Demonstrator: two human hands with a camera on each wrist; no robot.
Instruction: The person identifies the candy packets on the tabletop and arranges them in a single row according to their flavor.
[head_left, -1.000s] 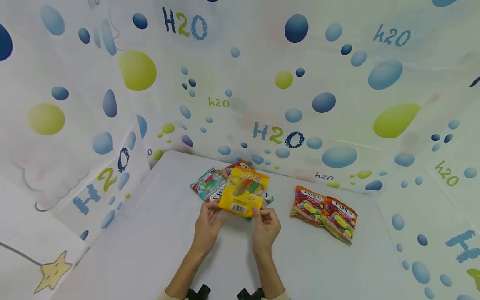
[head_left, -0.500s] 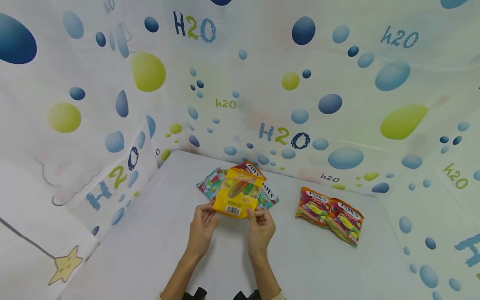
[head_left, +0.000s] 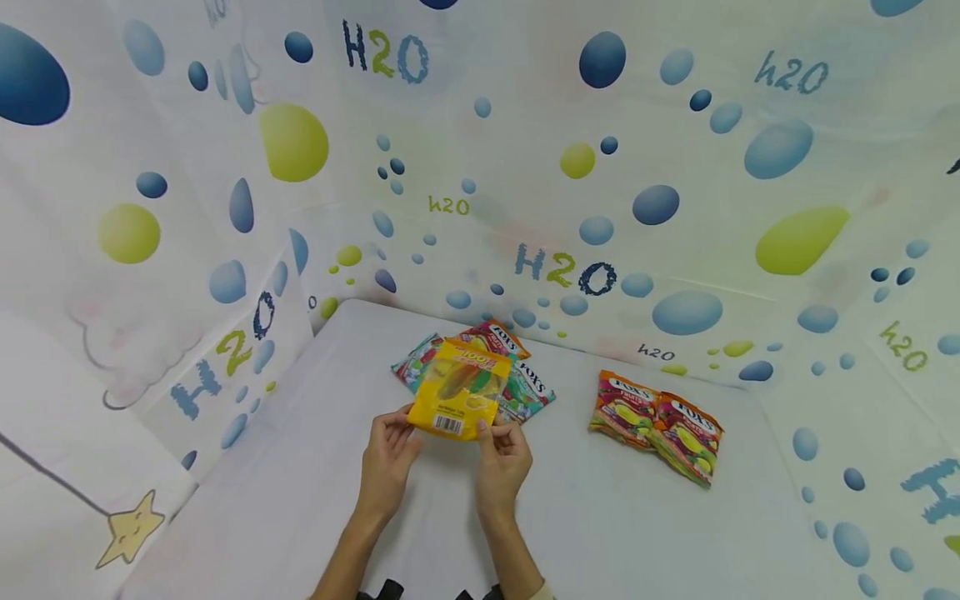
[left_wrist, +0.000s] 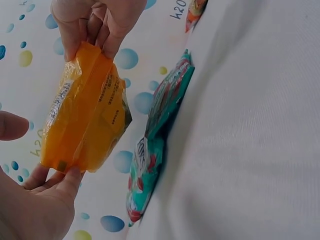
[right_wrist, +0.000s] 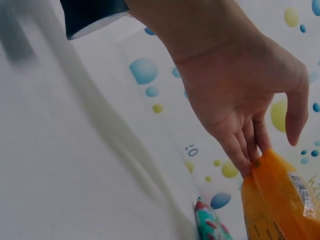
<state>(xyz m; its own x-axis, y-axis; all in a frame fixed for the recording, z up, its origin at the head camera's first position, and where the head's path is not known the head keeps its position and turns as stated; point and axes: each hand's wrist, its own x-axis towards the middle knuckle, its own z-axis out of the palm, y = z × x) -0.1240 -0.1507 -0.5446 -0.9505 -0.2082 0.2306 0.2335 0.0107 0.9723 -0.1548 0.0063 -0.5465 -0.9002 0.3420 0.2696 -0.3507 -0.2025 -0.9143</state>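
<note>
A yellow snack bag (head_left: 459, 390) with a mango picture and a barcode is held up above the table by both hands. My left hand (head_left: 385, 468) has its left lower corner between the fingers, the thumb standing away. My right hand (head_left: 501, 472) pinches the right lower corner between thumb and fingers. In the left wrist view the bag's orange-yellow back (left_wrist: 82, 117) faces me, with the right hand (left_wrist: 100, 17) at the top and the left hand (left_wrist: 37, 212) below. In the right wrist view the left fingers (right_wrist: 235, 152) meet the bag's corner (right_wrist: 275, 192).
Behind the yellow bag lie teal FOX'S candy bags (head_left: 531, 390) and a red FOX'S bag (head_left: 500, 338), partly covered by it in the head view. To the right, two red-orange FOX'S fruit bags (head_left: 686, 435) overlap. A bubble-printed sheet (head_left: 480, 158) rises behind the white table (head_left: 285, 467).
Both hands have carried the yellow bag left and a little toward me. More of the teal and red bags behind now shows. The head view has also shifted slightly.
</note>
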